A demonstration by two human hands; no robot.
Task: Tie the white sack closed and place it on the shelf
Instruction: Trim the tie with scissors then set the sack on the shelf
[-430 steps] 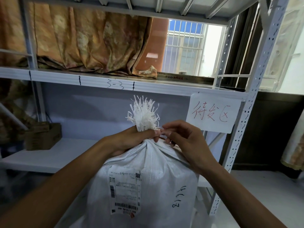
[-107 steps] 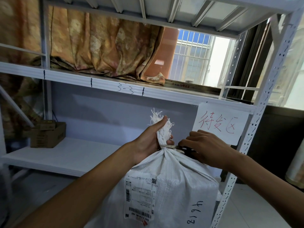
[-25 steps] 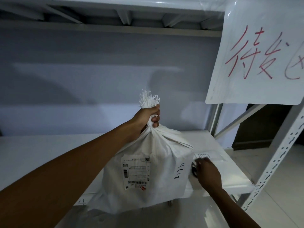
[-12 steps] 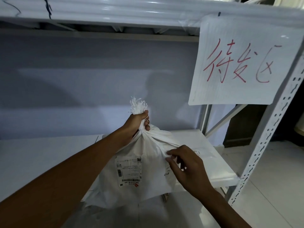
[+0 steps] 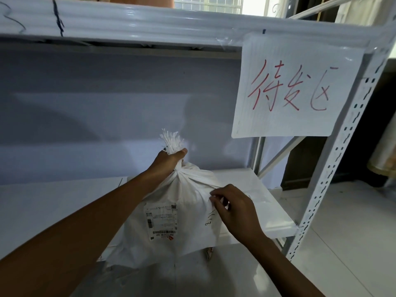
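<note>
The white sack [image 5: 184, 213] rests on the front part of the lower white shelf [image 5: 265, 213], its bottom overhanging the shelf edge. Its neck is bunched and tied, with a frayed tuft [image 5: 172, 141] sticking up. A shipping label [image 5: 161, 221] and handwritten black numbers face me. My left hand [image 5: 169, 160] is clenched around the neck just under the tuft. My right hand [image 5: 233, 207] lies on the sack's upper right side, fingertips pinching a fold of the fabric.
A paper sign with red handwriting [image 5: 293, 88] hangs from the upper shelf beam [image 5: 150, 22]. A perforated white upright [image 5: 334, 168] stands at the right, with tiled floor [image 5: 353, 243] beyond. A grey back panel [image 5: 96, 103] closes the shelf bay.
Over the last second the right hand came up from the shelf beside the sack onto the sack's upper right side. The left hand has kept its hold on the neck.
</note>
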